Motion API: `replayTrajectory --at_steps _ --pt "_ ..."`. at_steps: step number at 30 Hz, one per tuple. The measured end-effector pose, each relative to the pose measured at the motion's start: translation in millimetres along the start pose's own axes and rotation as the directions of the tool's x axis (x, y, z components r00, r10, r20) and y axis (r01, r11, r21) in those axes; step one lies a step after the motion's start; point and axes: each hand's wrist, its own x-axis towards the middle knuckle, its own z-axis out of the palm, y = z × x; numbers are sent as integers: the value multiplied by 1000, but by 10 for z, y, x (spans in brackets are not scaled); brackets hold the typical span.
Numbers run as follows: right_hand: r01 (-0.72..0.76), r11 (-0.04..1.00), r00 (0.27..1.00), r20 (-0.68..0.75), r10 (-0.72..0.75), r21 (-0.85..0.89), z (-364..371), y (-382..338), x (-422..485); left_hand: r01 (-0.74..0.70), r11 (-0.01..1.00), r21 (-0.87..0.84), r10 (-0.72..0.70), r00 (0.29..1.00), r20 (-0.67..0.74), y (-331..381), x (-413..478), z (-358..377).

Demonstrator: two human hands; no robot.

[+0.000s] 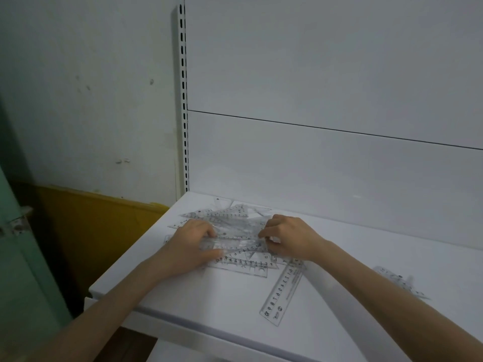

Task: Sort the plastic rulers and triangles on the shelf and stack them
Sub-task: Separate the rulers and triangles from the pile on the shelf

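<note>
The white shelf (235, 304) stands against a white back panel (326, 165), with a slotted upright (184, 100) at its left corner. On the shelf the plastic rulers and triangles lie in a loose pile (227, 216), crossing one another. My left hand (193, 244) grips one end of a clear ruler (235, 244) over the pile, fingers curled round it. My right hand (290, 239) pinches the other end. One long ruler (283, 291) lies toward the front edge, and another piece (400, 280) lies well apart at the right.
</note>
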Motion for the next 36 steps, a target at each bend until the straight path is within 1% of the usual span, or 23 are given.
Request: replayTrajectory --at_steps 2,4,8,10,11,13,14,16,18,20,21,23,26,30,32,34,36 --pt "-38 999 999 26 37 26 -37 -27 -26 -9 1000 -20 8 999 -33 23 -9 1" --pt "-88 995 993 80 85 35 -43 -43 -50 -13 998 -66 9 998 -64 47 -19 -7" --pt "-215 971 964 179 195 105 -104 -98 -59 -26 993 -117 9 990 -141 76 -17 -38" --pt "-211 977 957 204 208 -8 -131 -122 -53 -52 992 -115 34 988 -151 98 -18 -51" --pt "-201 975 957 192 216 -93 -135 -127 -61 -61 991 -115 44 988 -150 113 -22 -54" --pt "-195 957 972 87 218 -217 -145 -124 -109 -59 992 -112 43 989 -145 146 -21 -53" --pt "-196 952 979 16 205 -234 -143 -107 -146 -59 992 -109 43 988 -151 167 -10 -50" --pt "-246 944 969 -77 235 -219 -173 -72 -222 -48 995 -85 34 987 -159 220 6 -46" --pt "-339 929 939 -114 324 -149 -255 -25 -313 -8 998 -63 0 994 -113 297 5 -42" --pt "-437 899 897 -92 432 -38 -350 20 -407 20 1000 -17 -20 999 -46 362 10 -25" --pt "-480 877 873 -83 480 27 -402 33 -460 14 1000 10 -14 999 -35 399 17 -10" --pt "-558 817 818 -68 571 144 -506 50 -575 -16 999 41 19 998 -63 482 38 17" --pt "-643 703 729 -38 683 306 -646 82 -788 -72 997 28 75 991 -111 649 66 54" --pt "-695 530 606 -1 796 486 -790 154 -1187 -157 987 10 158 984 -88 999 165 177" --pt "-712 414 518 26 855 567 -856 193 -1470 -193 981 11 194 980 -55 1247 257 317" --pt "-708 297 429 56 902 641 -922 246 -1831 -224 974 -39 224 975 -8 1564 317 503" --pt "-697 222 358 63 932 681 -1013 317 -2215 -270 958 -99 275 961 36 1910 372 714"
